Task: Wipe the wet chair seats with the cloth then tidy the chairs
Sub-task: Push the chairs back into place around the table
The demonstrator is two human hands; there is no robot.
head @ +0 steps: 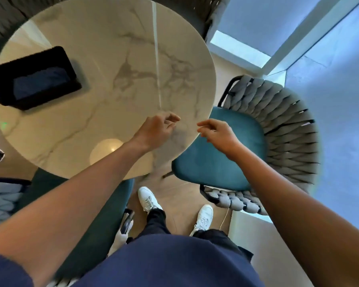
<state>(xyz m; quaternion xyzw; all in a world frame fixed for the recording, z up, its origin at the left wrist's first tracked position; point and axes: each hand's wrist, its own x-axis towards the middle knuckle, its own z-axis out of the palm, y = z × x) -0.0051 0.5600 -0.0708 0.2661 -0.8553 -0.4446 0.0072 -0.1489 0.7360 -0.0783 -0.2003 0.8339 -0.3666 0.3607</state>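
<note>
Round marble table (87, 129) fills the head view, wood floor underneath, window light on the right. Black tray (36, 78) sits far left on the table with a dark folded cloth (42, 84) in it, probably the wiping cloth, well apart from both hands. Teal-seated woven chair (216, 162) on the right is partly tucked under the table edge; a second teal chair (104, 214) is near left, mostly hidden by the arm. Left hand (155, 129) hovers over the table's near edge, fingers loosely curled, holding nothing. Right hand (216, 134) is just beside it above the right seat, same loose curl, empty. Can't tell wetness on either seat, frame is blurred. Judgement: cloth not picked up yet. Grab it first, pull each chair clear, wipe the full seat including the part under the table, then push in.
</note>
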